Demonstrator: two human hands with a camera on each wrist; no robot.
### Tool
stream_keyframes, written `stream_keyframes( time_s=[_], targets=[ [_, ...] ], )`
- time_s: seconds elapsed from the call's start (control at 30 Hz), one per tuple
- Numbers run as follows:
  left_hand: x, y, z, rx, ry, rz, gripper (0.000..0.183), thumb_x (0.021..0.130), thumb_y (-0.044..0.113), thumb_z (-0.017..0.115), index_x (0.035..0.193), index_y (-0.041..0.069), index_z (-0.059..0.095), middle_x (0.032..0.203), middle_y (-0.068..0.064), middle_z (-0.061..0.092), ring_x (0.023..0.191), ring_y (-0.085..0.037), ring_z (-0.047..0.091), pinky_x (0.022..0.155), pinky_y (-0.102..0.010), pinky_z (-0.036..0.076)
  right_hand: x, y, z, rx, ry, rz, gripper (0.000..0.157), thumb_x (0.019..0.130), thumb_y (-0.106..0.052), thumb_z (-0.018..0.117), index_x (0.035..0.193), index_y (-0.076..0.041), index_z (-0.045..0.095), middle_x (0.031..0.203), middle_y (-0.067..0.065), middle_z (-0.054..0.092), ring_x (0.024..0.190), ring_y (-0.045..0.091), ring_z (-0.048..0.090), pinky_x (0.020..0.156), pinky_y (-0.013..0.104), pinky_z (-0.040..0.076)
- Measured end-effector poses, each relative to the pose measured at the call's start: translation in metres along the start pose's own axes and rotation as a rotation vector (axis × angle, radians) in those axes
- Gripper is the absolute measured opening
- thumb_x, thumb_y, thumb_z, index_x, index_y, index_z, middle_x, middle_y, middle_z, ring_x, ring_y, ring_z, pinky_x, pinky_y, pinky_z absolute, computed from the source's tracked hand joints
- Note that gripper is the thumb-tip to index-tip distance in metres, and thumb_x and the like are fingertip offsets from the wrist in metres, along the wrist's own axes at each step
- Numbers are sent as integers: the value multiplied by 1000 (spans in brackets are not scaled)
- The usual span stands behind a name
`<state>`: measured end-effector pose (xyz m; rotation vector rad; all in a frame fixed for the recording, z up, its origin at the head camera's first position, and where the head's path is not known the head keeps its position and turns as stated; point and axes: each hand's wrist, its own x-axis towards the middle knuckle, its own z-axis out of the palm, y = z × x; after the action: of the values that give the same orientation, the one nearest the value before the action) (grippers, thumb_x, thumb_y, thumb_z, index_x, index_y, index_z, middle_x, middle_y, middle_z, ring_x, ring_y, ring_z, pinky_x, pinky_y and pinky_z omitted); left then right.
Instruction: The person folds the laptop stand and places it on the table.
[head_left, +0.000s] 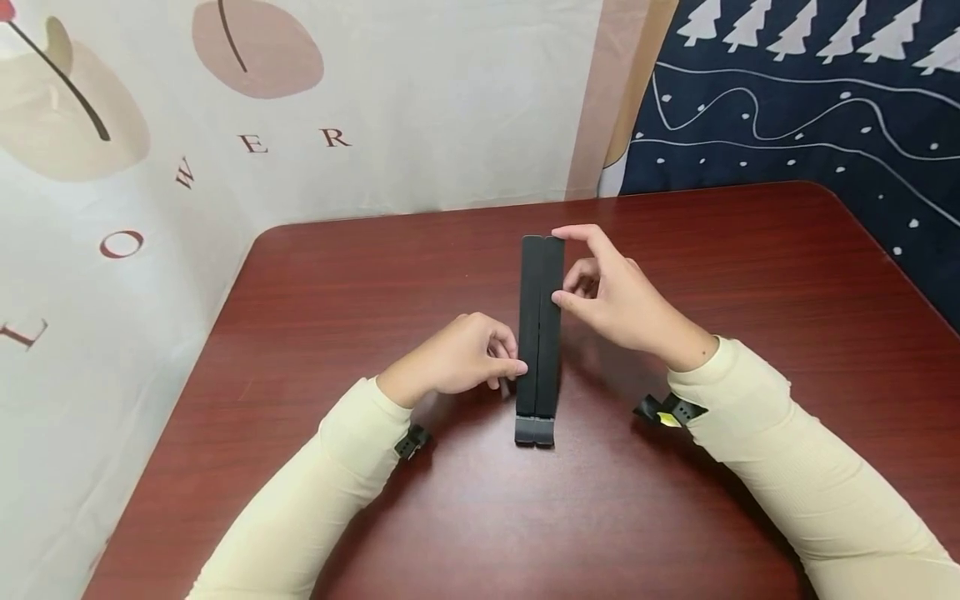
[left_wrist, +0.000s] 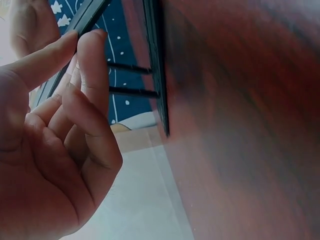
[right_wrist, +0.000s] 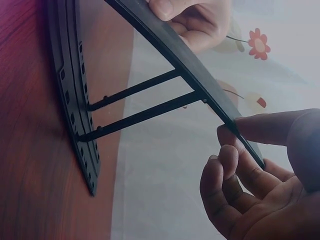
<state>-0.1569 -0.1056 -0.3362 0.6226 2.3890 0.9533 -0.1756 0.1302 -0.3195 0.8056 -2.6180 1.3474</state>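
A: Item one: black folding stand [head_left: 529,292], propped open, upright on the counter [head_left: 750,250], between your hands. State of your fingers?

B: Left hand [head_left: 472,354]: fingers and thumb pinched on the upper panel's left edge, nearer end. Right hand [head_left: 618,300]: fingers and thumb clamped on the right edge, index at the top end.

A: Handling note?

B: Move both halves of the upper panel [head_left: 550,350] together, with equal, light pressure, so neither twists ahead. Best have your fingertips clear of the hinges.

A: Differences by view?

B: Head: seam between halves, front lip [head_left: 523,430]; supports hidden from you. Right wrist: two struts [right_wrist: 142,115], slanting from panel to slotted base [right_wrist: 79,90]. Full seating of the strut ends: you cannot tell from either.
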Motion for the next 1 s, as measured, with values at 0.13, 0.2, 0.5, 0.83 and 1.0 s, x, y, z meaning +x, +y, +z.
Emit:
stream_keyframes(
  time_s=[0.13, 0.2, 0.5, 0.83, 1.0],
  targets=[
    [1, -2, -5, 20, 0, -8, 14, 90, 21, 76, 80, 14, 69, 73, -3, 76, 65, -21, 72, 67, -27, 50, -1, -1, 0, 11, 4, 13, 66, 89, -4, 72, 143, -14, 36, 74, 3, 67, 69, 14, 60, 65, 21, 48],
    [2, -3, -7, 25, -2, -10, 14, 90, 21, 76, 80, 14, 70, 73, -3, 76, 65, -22, 73, 68, -27, 50, -1, -2, -1, 19, 2, 24, 63, 92, -5, 69, 144, -14, 35, 75, 4, 68, 64, 14, 57, 63, 22, 46],
    [7, -8, -12, -27, -60, -6, 15, 92, 21, 73, 84, 11, 67, 76, -7, 76, 65, -24, 73, 68, -26, 50, -2, -7, -5, 53, -3, 102, 49, 100, -9, 57, 143, -14, 34, 82, 8, 71, 51, 15, 50, 50, 28, 41],
    [8, -9, -14, -169, -110, -21, 13, 94, 13, 70, 89, 4, 62, 83, -18, 73, 61, -31, 71, 66, -45, 60, -2, -6, -3, 55, 34, 90, 50, 98, -8, 62, 140, -11, 35, 73, 7, 69, 61, 14, 62, 56, 28, 49],
    [9, -11, -15, -154, -112, -7, 12, 95, 13, 69, 89, 4, 63, 82, -18, 73, 63, -34, 71, 67, -46, 60, -2, -6, -2, 64, 37, 85, 53, 97, -5, 62, 141, -13, 35, 70, 6, 67, 58, 16, 63, 57, 28, 53]
  ],
)
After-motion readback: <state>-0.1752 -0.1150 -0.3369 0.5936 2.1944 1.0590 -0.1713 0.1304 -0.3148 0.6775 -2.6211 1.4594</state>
